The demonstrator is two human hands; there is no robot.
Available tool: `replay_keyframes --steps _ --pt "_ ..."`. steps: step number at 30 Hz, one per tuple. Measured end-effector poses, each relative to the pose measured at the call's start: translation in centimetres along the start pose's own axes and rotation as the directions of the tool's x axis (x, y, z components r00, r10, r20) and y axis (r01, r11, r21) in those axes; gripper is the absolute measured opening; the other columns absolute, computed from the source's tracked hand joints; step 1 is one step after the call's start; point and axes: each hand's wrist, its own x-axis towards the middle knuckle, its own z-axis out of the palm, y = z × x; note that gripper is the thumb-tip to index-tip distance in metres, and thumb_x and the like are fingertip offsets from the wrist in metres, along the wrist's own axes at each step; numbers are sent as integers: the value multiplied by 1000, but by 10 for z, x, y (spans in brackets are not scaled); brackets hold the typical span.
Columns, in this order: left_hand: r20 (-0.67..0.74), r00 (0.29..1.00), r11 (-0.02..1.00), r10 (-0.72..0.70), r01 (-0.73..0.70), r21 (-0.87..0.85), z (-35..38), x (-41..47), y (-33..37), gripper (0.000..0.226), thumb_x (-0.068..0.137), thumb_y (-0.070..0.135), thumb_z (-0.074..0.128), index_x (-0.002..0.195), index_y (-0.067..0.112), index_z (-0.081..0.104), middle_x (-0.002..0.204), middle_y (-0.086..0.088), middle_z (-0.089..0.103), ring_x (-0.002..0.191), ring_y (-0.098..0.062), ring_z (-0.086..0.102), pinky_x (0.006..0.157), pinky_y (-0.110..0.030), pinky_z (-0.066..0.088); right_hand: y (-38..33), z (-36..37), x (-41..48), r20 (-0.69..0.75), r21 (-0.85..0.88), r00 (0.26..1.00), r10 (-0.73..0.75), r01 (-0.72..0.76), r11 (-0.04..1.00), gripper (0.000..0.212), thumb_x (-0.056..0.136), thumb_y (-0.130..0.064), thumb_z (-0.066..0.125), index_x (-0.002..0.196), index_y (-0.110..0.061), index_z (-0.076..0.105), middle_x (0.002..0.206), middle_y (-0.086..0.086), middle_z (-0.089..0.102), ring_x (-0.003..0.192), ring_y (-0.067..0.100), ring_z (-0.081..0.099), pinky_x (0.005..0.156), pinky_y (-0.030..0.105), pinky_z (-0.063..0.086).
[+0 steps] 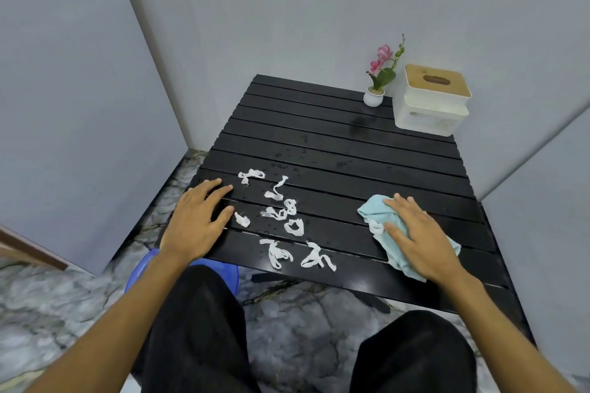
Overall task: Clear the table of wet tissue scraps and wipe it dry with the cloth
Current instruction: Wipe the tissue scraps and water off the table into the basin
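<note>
The left hand (196, 217) lies flat and empty at 9 o'clock on the slatted table (335, 150). The right hand (415, 233) presses the cloth (392, 250) at 3 o'clock, palm down. The tissue scraps (281, 217) lie between. Risk: wiping first smears scraps into slat gaps.

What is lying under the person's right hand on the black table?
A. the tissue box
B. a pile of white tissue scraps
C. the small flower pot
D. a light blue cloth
D: the right hand lies flat on the light blue cloth, while the white tissue scraps lie apart, between the two hands, and the flower pot and tissue box stand at the table's far end.
</note>
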Motion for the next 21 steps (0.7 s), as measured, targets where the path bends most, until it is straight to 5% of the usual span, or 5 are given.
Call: replay_keyframes --steps 6,15,21 --pt "-7 1000 1000 2 -2 3 0 0 2 46 96 44 43 140 27 46 150 0 40 141 -20 30 117 -45 20 -7 20 3 -47 -125 998 31 -37 991 51 97 -40 39 147 -30 31 159 -3 21 148 18 12 119 38 8" --pt "-15 1000 1000 -6 6 -17 -1 -3 4 46 96 43 43 140 27 46 150 1 39 141 -19 28 118 -43 20 -71 52 23 -38 -199 999 14 -21 980 89 77 -79 35 147 -23 29 160 1 21 148 26 9 118 43 6" --pt "-15 1000 1000 -2 1 -31 -1 -2 2 47 96 45 42 140 28 46 150 2 39 141 -19 28 118 -42 18 -114 80 37 -63 -82 998 -31 26 996 54 99 -43 21 147 -22 31 159 1 22 149 26 9 120 42 6"
